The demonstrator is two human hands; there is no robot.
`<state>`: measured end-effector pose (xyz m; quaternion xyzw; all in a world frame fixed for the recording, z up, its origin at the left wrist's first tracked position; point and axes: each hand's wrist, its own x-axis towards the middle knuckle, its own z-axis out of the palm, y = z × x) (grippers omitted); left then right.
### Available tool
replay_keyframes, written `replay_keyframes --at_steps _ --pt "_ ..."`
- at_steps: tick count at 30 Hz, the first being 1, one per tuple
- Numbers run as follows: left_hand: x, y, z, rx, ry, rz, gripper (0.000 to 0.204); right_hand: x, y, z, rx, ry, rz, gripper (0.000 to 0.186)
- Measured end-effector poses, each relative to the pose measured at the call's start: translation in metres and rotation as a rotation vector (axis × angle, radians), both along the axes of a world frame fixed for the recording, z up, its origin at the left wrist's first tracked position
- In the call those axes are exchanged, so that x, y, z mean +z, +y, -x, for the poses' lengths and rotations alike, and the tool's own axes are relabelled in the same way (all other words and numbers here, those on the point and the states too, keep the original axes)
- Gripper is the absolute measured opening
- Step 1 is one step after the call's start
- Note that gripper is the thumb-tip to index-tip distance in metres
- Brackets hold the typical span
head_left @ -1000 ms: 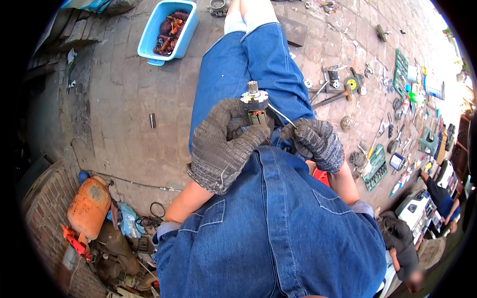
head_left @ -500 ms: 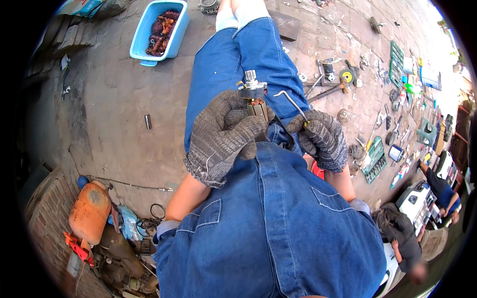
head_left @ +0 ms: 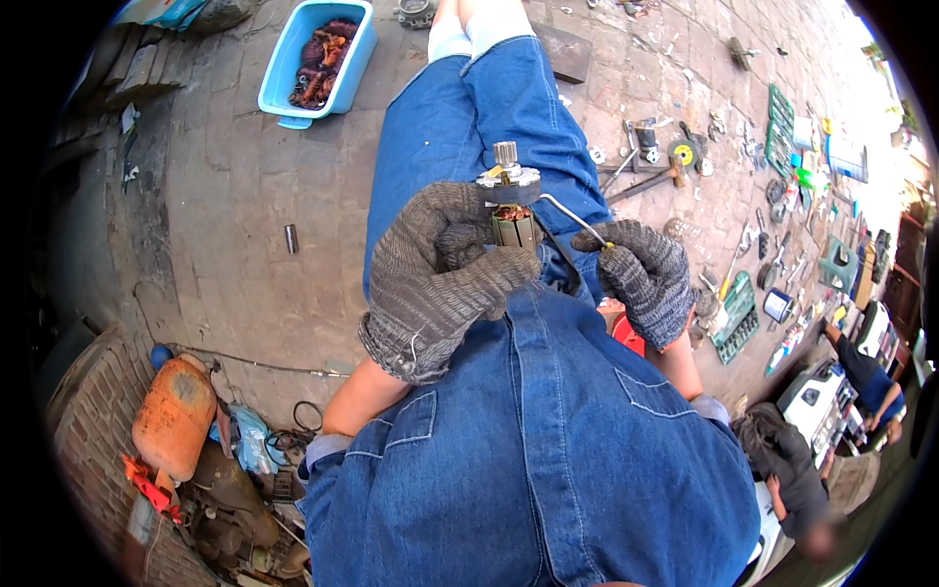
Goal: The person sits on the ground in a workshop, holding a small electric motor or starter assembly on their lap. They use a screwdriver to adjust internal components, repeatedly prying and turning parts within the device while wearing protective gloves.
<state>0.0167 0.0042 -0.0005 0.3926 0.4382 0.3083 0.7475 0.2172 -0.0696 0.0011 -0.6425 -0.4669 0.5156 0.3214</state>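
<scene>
My left hand (head_left: 430,274), in a grey knitted glove, is closed round a small electric motor armature (head_left: 514,230) with copper windings. On its upper end sits a dark round brush holder plate (head_left: 511,186), with a ridged metal shaft end sticking up. My right hand (head_left: 643,269), gloved alike, pinches a thin metal hook tool (head_left: 575,216) with a bent tip. That tip reaches the right edge of the plate; whether it touches cannot be made out. Both hands are above my lap, over blue denim overalls (head_left: 548,421).
A light-blue tub (head_left: 366,59) of copper windings stands far left. A small metal cylinder (head_left: 290,239) lies on the paving. Rightward are a hammer (head_left: 675,173), an angle grinder (head_left: 684,153) and green socket sets (head_left: 738,323). An orange tank (head_left: 174,416) lies near left; other people work at right.
The armature has shifted slightly right, its plate turning more level. My right hand has moved a little right and down, and the hook's tip now meets the plate's edge in view.
</scene>
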Motion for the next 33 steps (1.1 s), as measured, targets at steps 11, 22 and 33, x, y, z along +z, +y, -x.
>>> replay_keyframes --at_steps 11,22,33 --pt "-0.001 -0.003 0.002 0.035 0.017 -0.022 0.044 0.004 0.000 0.000 0.016 0.119 0.133 0.021" --pt "0.008 0.007 0.008 -0.098 -0.009 0.080 0.047 -0.016 -0.001 0.005 -0.136 0.554 0.350 0.032" --pt "0.006 0.002 0.001 0.002 -0.067 0.104 0.043 -0.026 -0.003 -0.012 -0.189 0.782 0.089 0.035"
